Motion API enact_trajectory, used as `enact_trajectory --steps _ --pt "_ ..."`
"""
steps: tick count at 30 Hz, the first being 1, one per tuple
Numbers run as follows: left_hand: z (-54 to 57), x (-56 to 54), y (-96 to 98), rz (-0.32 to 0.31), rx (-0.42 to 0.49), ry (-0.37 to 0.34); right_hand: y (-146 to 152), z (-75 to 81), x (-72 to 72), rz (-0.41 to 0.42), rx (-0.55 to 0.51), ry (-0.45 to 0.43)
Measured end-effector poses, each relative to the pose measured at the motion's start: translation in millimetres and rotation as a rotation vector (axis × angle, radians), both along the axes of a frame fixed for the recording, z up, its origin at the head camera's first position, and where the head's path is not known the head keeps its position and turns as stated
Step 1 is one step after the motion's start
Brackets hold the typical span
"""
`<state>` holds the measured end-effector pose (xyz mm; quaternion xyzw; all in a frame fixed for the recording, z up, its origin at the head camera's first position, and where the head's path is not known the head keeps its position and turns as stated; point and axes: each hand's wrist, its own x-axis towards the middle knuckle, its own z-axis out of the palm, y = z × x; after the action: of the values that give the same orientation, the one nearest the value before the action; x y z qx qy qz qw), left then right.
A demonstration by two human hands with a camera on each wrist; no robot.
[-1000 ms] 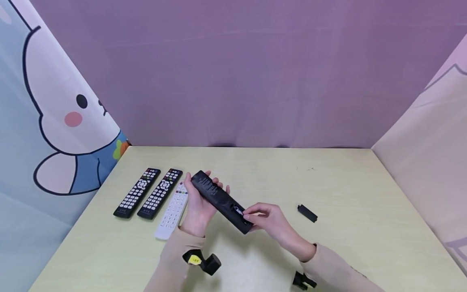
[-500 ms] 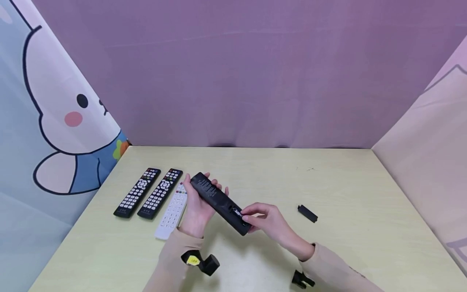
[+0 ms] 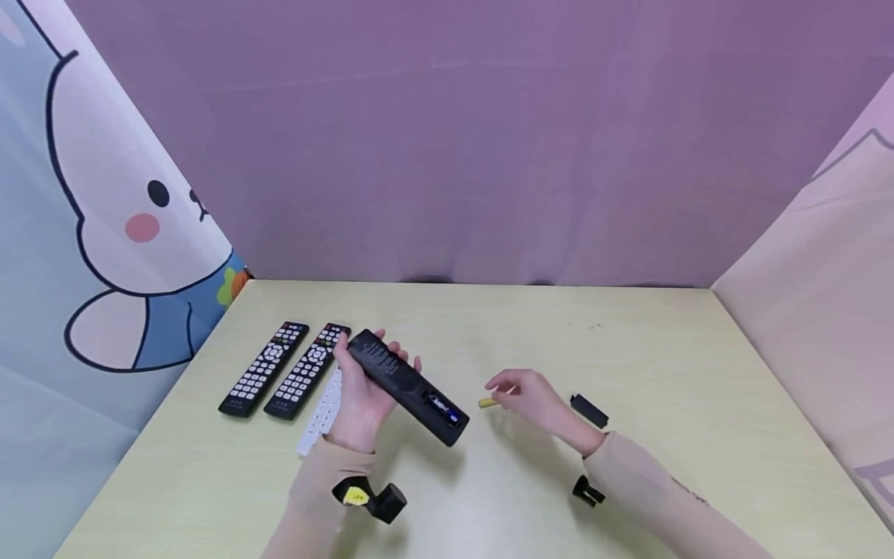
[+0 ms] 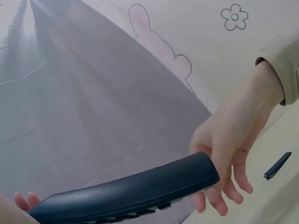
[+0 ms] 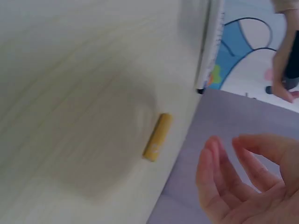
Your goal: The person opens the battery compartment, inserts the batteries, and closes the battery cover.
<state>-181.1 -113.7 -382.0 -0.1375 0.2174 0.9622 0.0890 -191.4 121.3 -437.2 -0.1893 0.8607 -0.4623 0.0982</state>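
My left hand [image 3: 366, 400] holds a black remote control [image 3: 391, 369] above the table, its back turned up. The battery compartment near its lower end is uncovered, and a dark blue battery [image 3: 444, 407] shows inside. In the left wrist view the same remote control [image 4: 126, 189] is seen from the side. My right hand [image 3: 534, 400] is off the remote, with fingers loosely bent and nothing between them in the right wrist view. A yellow battery [image 5: 158, 137] shows against the table there, apart from the fingertips. The black battery cover [image 3: 589, 411] lies right of my right hand.
Two black remotes [image 3: 263, 369] [image 3: 307, 373] lie side by side, buttons up, on the left of the pale wooden table [image 3: 663, 349]. A white remote [image 3: 323, 415] lies beside them, partly hidden by my left hand. Cloth screens [image 3: 454, 140] stand around the table.
My right hand has left the battery compartment and moved right. The yellow battery now shows by its fingertips. My left hand has shifted slightly left with the remote control.
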Motion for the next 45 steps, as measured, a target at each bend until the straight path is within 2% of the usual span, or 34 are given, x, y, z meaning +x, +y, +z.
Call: enact_trajectory --steps 6,10,13,24,25,32,39,45 --pt "-0.1 -0.6 -2.2 -0.003 0.005 -0.011 -5.3 -12.9 -6.3 -0.026 0.273 0.172" --pt "0.0 -0.6 -2.4 -0.003 0.01 -0.015 -8.1 -19.8 -9.8 0.005 0.384 0.241" --pt "0.1 -0.5 -2.4 -0.004 0.012 -0.016 -9.0 -22.5 -12.0 0.028 0.416 0.246" --pt "-2.0 -0.2 -1.7 -0.012 0.022 -0.008 -8.5 -29.8 -17.3 0.105 0.39 0.29" --pt "-2.2 -0.4 -1.6 -0.013 0.022 -0.005 -10.3 -25.7 -15.7 0.096 0.398 0.265" --pt "-3.5 -1.4 -1.2 -0.019 0.026 -0.008 -10.3 -28.0 -16.4 0.1 0.415 0.22" --pt "-3.3 -1.7 -1.0 -0.017 0.03 -0.019 -6.0 -30.3 -13.3 0.077 0.252 0.11" --pt "-4.2 -1.4 -0.8 -0.015 0.031 -0.016 -2.8 -26.4 -6.6 0.041 0.154 0.106"
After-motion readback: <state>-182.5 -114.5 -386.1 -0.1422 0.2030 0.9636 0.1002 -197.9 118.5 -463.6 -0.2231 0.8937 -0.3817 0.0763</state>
